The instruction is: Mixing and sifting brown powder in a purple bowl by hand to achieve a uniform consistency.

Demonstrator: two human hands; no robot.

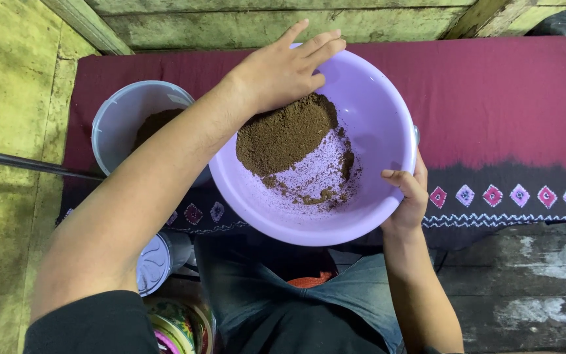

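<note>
Right hand [409, 196] gripping one lilac bowl [381, 111], left hand [283, 69] spread flat, one grey bucket [122, 115]

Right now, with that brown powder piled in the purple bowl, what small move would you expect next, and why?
Probably the left hand sweeps the brown powder down toward the near rim. The purple bowl is tilted, the right hand grips its near edge, and the powder sits heaped high on one side under the left palm. A grey bucket beside the bowl already holds similar powder.

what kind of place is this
Probably a simple home work spot at floor level, possibly rural. Weathered wooden boards form the wall, a maroon patterned cloth covers the low surface, and plastic household ware, a purple basin and grey bucket, holds brown powder.
</note>
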